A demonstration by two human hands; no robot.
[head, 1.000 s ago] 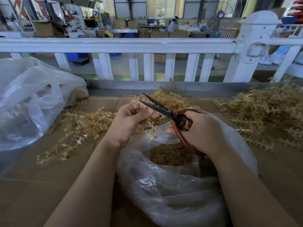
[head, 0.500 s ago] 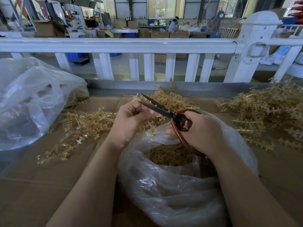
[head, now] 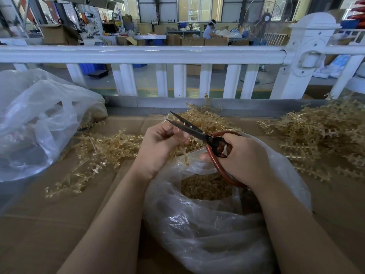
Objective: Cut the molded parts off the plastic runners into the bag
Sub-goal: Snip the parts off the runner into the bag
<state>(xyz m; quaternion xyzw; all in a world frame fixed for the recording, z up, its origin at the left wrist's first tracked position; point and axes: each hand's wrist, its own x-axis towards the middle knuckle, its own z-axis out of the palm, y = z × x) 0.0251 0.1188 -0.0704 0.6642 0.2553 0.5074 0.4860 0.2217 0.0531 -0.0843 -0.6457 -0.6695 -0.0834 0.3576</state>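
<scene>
The scissors (head: 199, 133), blades apart, sit right at the left hand (head: 161, 144) fingertips pinching a runner (head: 182, 153) above the clear bag (head: 207, 230): a careless snip could nick skin or flick parts past the bag's mouth. The right hand (head: 243, 157) grips the red handles. Runners are thin, amber, translucent and studded; cut parts lie inside the bag.

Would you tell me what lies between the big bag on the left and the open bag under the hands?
In the head view, a loose pile of runners on cardboard.
</scene>
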